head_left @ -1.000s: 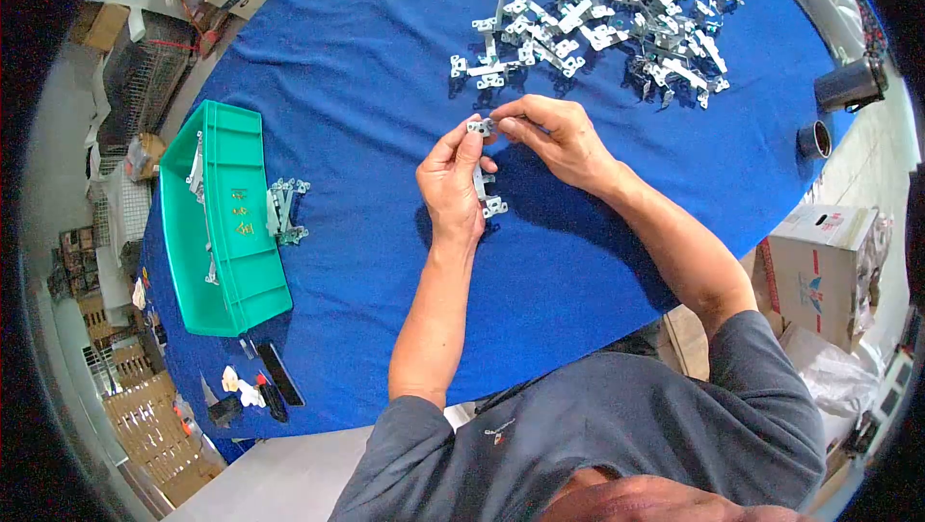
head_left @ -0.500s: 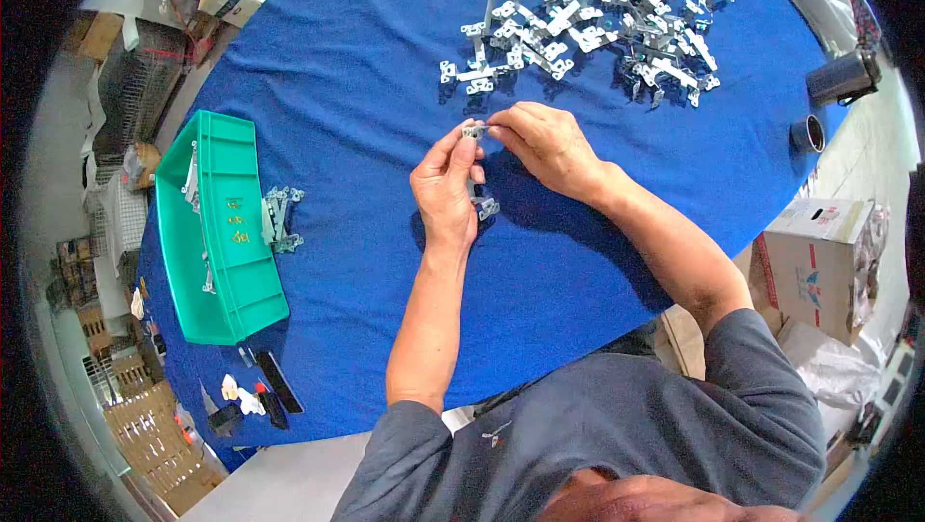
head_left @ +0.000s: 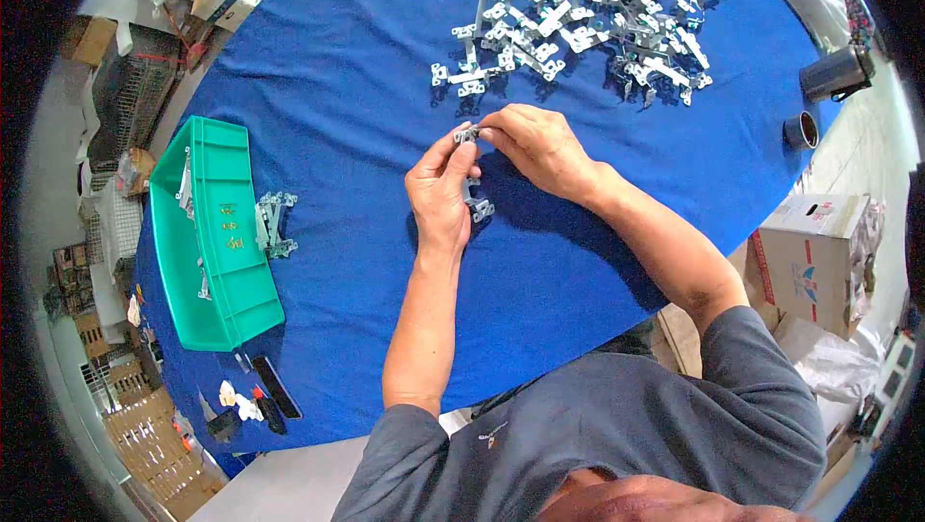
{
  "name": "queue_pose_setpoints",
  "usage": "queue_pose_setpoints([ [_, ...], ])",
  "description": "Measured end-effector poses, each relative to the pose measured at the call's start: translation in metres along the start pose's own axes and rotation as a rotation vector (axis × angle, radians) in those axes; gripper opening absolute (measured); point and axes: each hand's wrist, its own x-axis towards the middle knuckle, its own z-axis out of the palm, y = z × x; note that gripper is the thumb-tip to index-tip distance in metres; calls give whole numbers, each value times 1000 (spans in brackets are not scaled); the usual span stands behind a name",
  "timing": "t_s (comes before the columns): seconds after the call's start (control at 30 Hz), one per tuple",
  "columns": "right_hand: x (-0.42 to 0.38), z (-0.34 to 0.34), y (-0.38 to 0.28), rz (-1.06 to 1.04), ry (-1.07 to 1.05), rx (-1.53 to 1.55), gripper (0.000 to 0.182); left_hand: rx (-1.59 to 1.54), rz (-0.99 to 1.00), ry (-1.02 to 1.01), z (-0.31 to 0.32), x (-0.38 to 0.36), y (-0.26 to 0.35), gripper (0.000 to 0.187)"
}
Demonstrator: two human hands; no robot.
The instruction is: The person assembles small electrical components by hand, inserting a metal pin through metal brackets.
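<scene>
My left hand (head_left: 443, 190) is closed around a metal bracket (head_left: 480, 209); one end shows below my fingers and the other above the thumb. At that upper end my right hand (head_left: 541, 148) pinches with thumb and forefinger. Whether a small part sits between those fingertips is too small to tell. Beyond both hands lies a loose pile of similar metal brackets (head_left: 578, 26) on the blue cloth (head_left: 356, 69). A few more brackets (head_left: 277, 223) rest beside the green bin at the left.
The green bin (head_left: 226, 233), tipped on its side, holds a few brackets. A black phone-like slab (head_left: 277, 387) and small items lie at the near left. A dark cup (head_left: 801, 130) and a dark cylinder (head_left: 834, 73) stand at the right edge, near a carton (head_left: 814, 252).
Both hands stay together at the bracket's upper end, with only slight finger movement. The whole view has shifted a little; the pile and bin lie slightly further left in it.
</scene>
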Motion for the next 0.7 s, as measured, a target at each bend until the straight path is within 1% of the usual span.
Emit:
queue_pose_setpoints([
  [0.07,0,1,1,10,-12,-3,15,-12,-1,-10,-2,0,-1,28],
  [0.13,-1,3,2,69,-51,-52,18,-23,-1,-19,-1,-1,1,28],
  [0.2,-2,4,2,60,-45,-42,19,-9,9,14,2,-2,2,28],
  [0.37,-1,2,-1,31,-35,-59,19,4,28,-9,-1,-1,-1,27],
  [0.43,-1,2,-3,28,-73,-157,18,11,29,0,3,-1,2,27],
  [0.57,-1,0,-4,1,-73,-149,17,36,29,36,4,-1,2,26],
  [0.63,-1,3,-3,-14,5,-71,17,34,47,43,3,-1,1,26],
  [0.7,-1,4,-1,-5,20,-41,18,6,29,74,1,1,2,27],
])
